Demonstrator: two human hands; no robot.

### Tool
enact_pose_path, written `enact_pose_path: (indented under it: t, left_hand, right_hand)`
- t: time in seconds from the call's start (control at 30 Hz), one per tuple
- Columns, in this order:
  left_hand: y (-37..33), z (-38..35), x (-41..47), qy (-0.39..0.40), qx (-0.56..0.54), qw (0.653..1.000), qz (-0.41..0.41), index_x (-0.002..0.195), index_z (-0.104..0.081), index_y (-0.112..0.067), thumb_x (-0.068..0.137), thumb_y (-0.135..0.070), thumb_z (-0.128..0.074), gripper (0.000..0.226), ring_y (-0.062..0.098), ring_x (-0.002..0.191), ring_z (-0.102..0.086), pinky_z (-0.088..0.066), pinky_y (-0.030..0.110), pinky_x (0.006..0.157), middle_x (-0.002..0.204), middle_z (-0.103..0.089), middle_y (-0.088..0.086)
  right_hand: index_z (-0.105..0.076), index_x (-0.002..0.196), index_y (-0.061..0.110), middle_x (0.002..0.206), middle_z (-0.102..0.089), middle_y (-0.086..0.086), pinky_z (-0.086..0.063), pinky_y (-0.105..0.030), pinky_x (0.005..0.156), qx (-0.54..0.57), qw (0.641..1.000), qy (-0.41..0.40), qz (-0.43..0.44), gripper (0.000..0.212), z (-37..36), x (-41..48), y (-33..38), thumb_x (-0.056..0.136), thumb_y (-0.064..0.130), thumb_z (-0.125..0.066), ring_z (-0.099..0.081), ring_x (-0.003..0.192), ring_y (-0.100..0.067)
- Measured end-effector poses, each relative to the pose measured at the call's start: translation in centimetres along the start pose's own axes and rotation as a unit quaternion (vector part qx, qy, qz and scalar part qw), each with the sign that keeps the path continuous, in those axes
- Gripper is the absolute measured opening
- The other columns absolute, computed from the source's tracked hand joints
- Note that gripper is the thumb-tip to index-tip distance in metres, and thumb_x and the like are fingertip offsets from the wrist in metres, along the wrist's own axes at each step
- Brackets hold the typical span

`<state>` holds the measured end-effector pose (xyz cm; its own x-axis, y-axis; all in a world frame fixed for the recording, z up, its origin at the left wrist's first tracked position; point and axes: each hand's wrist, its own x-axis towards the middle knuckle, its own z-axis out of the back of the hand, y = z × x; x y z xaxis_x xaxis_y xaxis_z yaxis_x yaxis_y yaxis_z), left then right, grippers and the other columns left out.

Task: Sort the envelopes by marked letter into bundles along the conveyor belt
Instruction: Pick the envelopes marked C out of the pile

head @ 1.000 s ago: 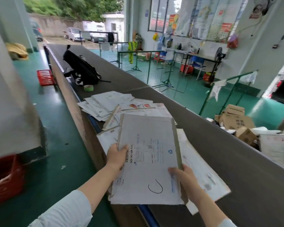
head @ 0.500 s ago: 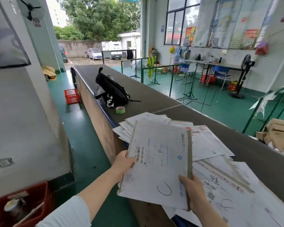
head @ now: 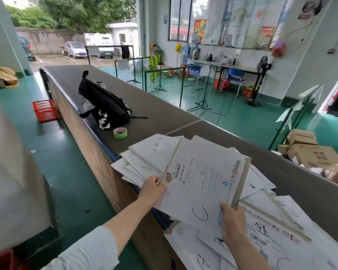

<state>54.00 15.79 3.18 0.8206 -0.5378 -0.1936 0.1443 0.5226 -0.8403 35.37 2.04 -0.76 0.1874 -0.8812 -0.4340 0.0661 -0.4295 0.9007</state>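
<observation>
above the conveyor belt (head: pixel 154 106), both hands grip an envelope marked c (head: pixel 201 184): the left hand (head: pixel 151 189) pinches its left edge, the right hand (head: pixel 231 217) its lower right corner, over scattered envelopes (head: pixel 150 154).

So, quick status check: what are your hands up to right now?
Left hand and right hand both gripping the C envelope. Held above the far pile. Backpack and tape roll farther up the belt, not in the way.

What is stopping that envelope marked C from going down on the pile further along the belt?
Nothing visible. Both the left hand and right hand hold the C envelope just above the far envelope pile; the tape roll and backpack sit beyond.
</observation>
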Motion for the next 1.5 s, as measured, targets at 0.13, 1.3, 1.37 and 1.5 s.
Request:
enact_pose_path:
  t: [0.13, 1.3, 1.37, 1.5]
  left_hand:
    - [-1.2, -2.3, 6.4, 0.028, 0.055, 0.998, -0.024, 0.095, -0.057, -0.017, 0.096, -0.024, -0.053, 0.008, 0.017, 0.083, -0.054, -0.039, 0.029, 0.067, 0.09, -0.059, 0.0]
    - [-0.5, -10.0, 34.6, 0.415, 0.181, 0.89, -0.046, 0.118, -0.053, -0.014, 0.087, -0.022, -0.057, 0.032, 0.018, 0.097, -0.051, -0.039, 0.026, 0.079, 0.109, -0.053, 0.0]
    - [-0.8, -9.7, 35.6, 0.405, 0.184, 0.893, -0.067, 0.101, -0.054, -0.016, 0.088, -0.016, -0.057, 0.013, 0.018, 0.091, -0.052, -0.039, 0.026, 0.074, 0.102, -0.054, 0.001]
    - [-2.3, -10.0, 37.8, 0.377, 0.186, 0.9, -0.116, 0.083, -0.058, -0.019, 0.083, -0.014, -0.06, 0.005, 0.019, 0.084, -0.059, -0.046, 0.029, 0.07, 0.09, -0.061, 0.001]
  right_hand:
    - [-0.057, 0.109, 0.006, 0.099, -0.064, -0.012, -0.054, -0.045, 0.081, 0.01, 0.998, -0.05, -0.025, 0.018, -2.1, 4.1, 0.5, 0.091, 0.007, -0.06, -0.062, 0.09, -0.034]
    - [-0.064, 0.106, 0.008, 0.085, -0.076, -0.017, -0.061, -0.046, 0.056, 0.221, 0.948, -0.118, -0.196, 0.023, -13.2, 14.5, 0.7, 0.101, 0.014, -0.042, -0.072, 0.072, -0.034]
    - [-0.062, 0.102, 0.008, 0.076, -0.075, -0.014, -0.06, -0.041, 0.05, 0.231, 0.948, -0.118, -0.182, 0.023, -14.3, 14.2, 1.2, 0.102, 0.012, -0.04, -0.07, 0.069, -0.033]
    - [-0.057, 0.124, 0.002, 0.093, -0.069, -0.019, -0.057, -0.038, 0.043, 0.262, 0.938, -0.174, -0.145, 0.029, -15.6, 14.5, 1.2, 0.101, 0.01, -0.042, -0.065, 0.078, -0.036]
